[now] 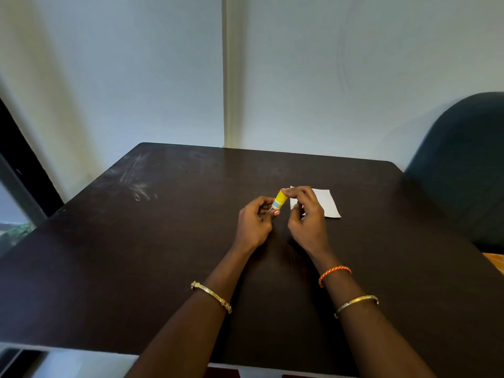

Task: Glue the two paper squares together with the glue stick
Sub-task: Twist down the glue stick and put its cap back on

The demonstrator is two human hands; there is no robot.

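Observation:
A yellow glue stick (pixel 279 201) with a blue label is held tilted above the dark table (pixel 163 241). My left hand (pixel 255 223) grips its lower end. My right hand (pixel 306 214) pinches its upper yellow end with thumb and fingers. Behind my right hand white paper (pixel 326 201) lies flat on the table, partly hidden by the fingers. I cannot tell whether it is one square or two stacked.
The table stands against a pale wall, with white smears (pixel 137 184) at its far left. A dark chair back (pixel 463 165) rises at the right edge. A dark window frame (pixel 21 165) is at the left.

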